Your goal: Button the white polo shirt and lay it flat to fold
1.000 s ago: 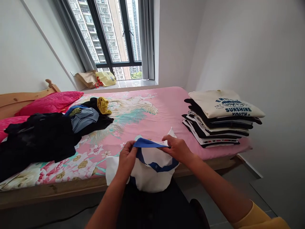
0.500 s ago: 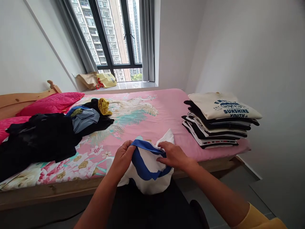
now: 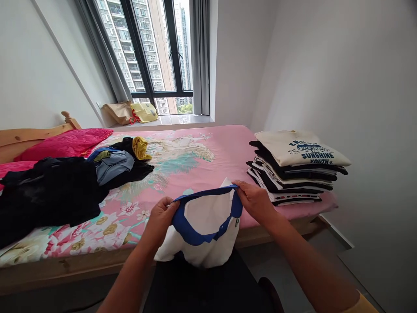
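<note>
Head view, only one. Person is standing at the near edge of the bed, holding a white shirt with blue collar trim up in front of them, just over the bed edge, body of it hanging down off the edge.

Left hand is pinching the left end of the collar, fingers closed on the blue band. Right hand is pinching the right end, fingers closed on the trim too. Collar opening is being held spread between the two hands, long axis running left-right, right end sitting a bit higher and farther onto the bed. Both hands are on it, neither nearer.

Versus half a second ago: hands are now farther apart, the right hand has moved right and up, collar is pulled taut and open instead of bunched between them. View has shifted slightly too.

Around it: stack of folded T-shirts well off to the right on the bed corner, pile of dark unfolded clothes to the left, pink pillow behind that, paper bags on the window sill.
</note>
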### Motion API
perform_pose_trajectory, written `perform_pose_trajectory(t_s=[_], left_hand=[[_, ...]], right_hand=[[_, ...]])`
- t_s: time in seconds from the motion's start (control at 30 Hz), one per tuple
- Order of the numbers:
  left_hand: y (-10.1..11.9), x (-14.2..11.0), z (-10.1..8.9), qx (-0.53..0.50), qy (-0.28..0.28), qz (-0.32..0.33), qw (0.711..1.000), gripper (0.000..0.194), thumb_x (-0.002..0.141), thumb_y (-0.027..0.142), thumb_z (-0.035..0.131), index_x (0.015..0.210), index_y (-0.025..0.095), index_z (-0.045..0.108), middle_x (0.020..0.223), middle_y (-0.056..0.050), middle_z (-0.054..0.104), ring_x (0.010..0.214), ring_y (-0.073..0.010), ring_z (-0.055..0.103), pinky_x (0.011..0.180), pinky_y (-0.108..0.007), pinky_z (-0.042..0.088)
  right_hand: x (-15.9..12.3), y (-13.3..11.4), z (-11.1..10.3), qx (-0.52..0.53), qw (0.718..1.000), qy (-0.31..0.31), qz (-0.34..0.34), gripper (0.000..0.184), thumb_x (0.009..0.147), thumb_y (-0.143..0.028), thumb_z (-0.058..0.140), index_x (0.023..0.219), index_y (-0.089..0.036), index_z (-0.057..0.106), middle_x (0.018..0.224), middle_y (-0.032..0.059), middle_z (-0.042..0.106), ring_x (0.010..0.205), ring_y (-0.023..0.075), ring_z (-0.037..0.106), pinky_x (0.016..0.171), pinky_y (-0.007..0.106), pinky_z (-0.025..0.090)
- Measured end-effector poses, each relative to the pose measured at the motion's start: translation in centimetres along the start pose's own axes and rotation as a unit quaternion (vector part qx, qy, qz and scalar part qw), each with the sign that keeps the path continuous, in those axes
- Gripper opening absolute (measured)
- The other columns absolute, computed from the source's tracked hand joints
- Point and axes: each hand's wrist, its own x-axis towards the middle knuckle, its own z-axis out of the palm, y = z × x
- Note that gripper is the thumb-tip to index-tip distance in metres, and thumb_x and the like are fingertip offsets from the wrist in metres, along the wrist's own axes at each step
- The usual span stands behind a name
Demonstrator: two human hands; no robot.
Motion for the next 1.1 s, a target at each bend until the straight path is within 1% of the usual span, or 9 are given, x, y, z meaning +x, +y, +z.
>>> perform_pose_trajectory(t_s=[0.1,0.23,0.4,0.53,0.7,0.83,0.97,1.03,1.1], left_hand=[[3.9,0.1,-0.4,-0.078,-0.016,0.001,0.997,0.04,0.056,0.037,0.079,0.078,0.019,0.05,0.055,0.006,0.055,0.042,-0.0074,0.047,0.041,-0.017,0.035],[7.8,1.3,-1.0,-0.108,-0.022,0.014,0.994,0.042,0.055,0.024,0.08,0.089,0.019,0.056,0.06,0.005,0.06,0.044,-0.0085,0.053,0.042,-0.018,0.042],[10.0,2.9,-1.3,-0.112,-0.029,0.043,0.992,0.038,0.057,0.022,0.079,0.088,0.017,0.059,0.059,0.004,0.059,0.045,-0.008,0.054,0.042,-0.018,0.043],[10.2,6.3,-0.1,-0.111,0.002,0.109,0.988,0.034,0.061,0.027,0.077,0.087,0.018,0.058,0.067,0.003,0.064,0.053,-0.0101,0.06,0.052,-0.022,0.05],[3.3,11.9,2.7,0.042,0.115,0.217,0.969,0.032,0.072,0.028,0.062,0.103,0.018,0.059,0.11,-0.009,0.065,0.102,-0.0208,0.062,0.09,-0.038,0.048],[-6.7,11.6,2.1,0.326,0.004,0.224,0.918,0.032,0.081,0.028,0.05,0.11,0.019,0.06,0.124,-0.011,0.06,0.12,-0.0232,0.051,0.104,-0.044,0.037],[-13.8,9.3,-1.9,0.529,-0.08,0.129,0.835,0.04,0.079,0.033,0.055,0.119,0.027,0.059,0.141,-0.008,0.047,0.133,-0.0292,0.036,0.108,-0.058,0.022],[-14.7,8.9,-3.5,0.561,-0.076,0.092,0.819,0.041,0.08,0.034,0.055,0.12,0.031,0.058,0.142,-0.006,0.045,0.134,-0.0306,0.034,0.107,-0.063,0.017],[-14.1,9.2,-3.5,0.546,-0.039,0.109,0.83,0.034,0.08,0.032,0.055,0.113,0.028,0.062,0.135,-0.008,0.052,0.13,-0.0302,0.039,0.106,-0.059,0.024]], right_hand=[[0.5,-1.7,-1.8,0.204,0.975,-0.021,0.079,0.033,0.086,-0.039,0.053,0.11,-0.02,0.065,0.089,0.0039,0.07,0.075,0.0152,0.064,0.066,0.026,0.051],[2.3,-3.2,-3.6,0.286,0.945,-0.067,0.145,0.038,0.077,-0.041,0.063,0.108,-0.018,0.065,0.06,-0.0034,0.06,0.046,0.0073,0.049,0.043,0.018,0.042],[4.9,-4.6,-4.3,0.407,0.9,-0.004,0.154,0.037,0.075,-0.042,0.066,0.103,-0.019,0.065,0.059,-0.004,0.058,0.049,0.008,0.052,0.046,0.019,0.046],[8.0,-3.7,-2.0,0.397,0.903,0.046,0.154,0.041,0.075,-0.046,0.063,0.105,-0.019,0.063,0.065,-0.0024,0.061,0.057,0.0118,0.059,0.056,0.027,0.054],[10.1,1.4,5.2,0.29,0.945,0.08,0.13,0.051,0.079,-0.039,0.056,0.125,-0.02,0.048,0.106,0.0077,0.066,0.097,0.0183,0.063,0.085,0.036,0.05],[6.7,7.1,10.2,0.129,0.986,0.023,0.1,0.034,0.083,-0.032,0.046,0.112,-0.018,0.057,0.115,0.0097,0.062,0.109,0.0201,0.056,0.096,0.038,0.043],[1.4,14.3,10.9,-0.003,0.988,-0.035,0.149,0.033,0.083,-0.029,0.041,0.106,-0.017,0.061,0.112,0.0096,0.063,0.109,0.0222,0.055,0.098,0.04,0.04],[-0.2,16.8,10.3,-0.039,0.977,-0.062,0.202,0.029,0.08,-0.028,0.043,0.097,-0.017,0.063,0.105,0.0099,0.065,0.103,0.0234,0.057,0.096,0.041,0.042],[-0.5,16.9,9.7,-0.046,0.973,-0.021,0.225,0.026,0.079,-0.029,0.045,0.092,-0.017,0.063,0.102,0.0105,0.065,0.1,0.0236,0.058,0.093,0.04,0.042]])
